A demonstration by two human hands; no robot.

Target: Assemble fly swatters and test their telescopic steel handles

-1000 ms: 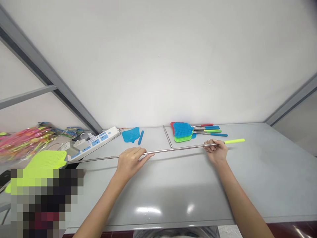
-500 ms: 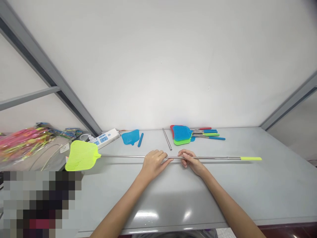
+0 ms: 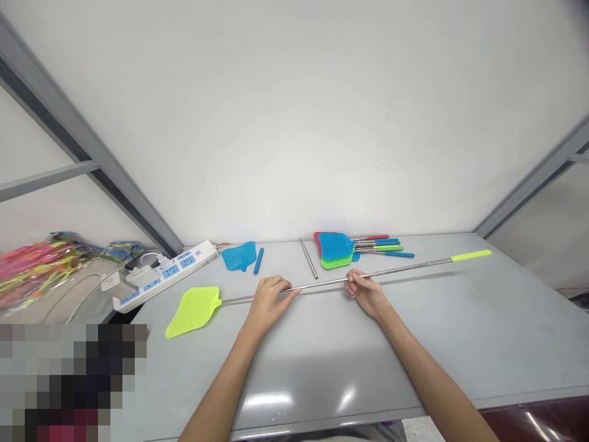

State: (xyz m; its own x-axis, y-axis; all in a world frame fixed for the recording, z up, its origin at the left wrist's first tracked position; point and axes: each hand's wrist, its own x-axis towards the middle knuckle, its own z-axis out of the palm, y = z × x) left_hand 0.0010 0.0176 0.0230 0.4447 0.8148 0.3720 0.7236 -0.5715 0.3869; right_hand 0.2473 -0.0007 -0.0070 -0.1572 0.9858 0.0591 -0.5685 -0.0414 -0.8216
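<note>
A yellow-green fly swatter with a long metal telescopic rod lies across the view, its mesh head at the left and its grip at the upper right. My left hand is closed around the rod, thumb and fingers on it, nearer the head. Farther right, my right hand pinches the same rod between thumb and fingers. The grip end tilts upward above the table, casting a shadow. Behind my hands lie a loose metal rod, a blue swatter head and a blue handle grip.
A pile of swatters in blue, green and red lies by the wall. At the left stand a white power strip with plugs and bagged colourful items. The grey table ends at a front edge.
The swatter has tilted, its grip end rising and its head dropping and shifting right. My right hand has moved slightly right along it; my hands are farther apart.
</note>
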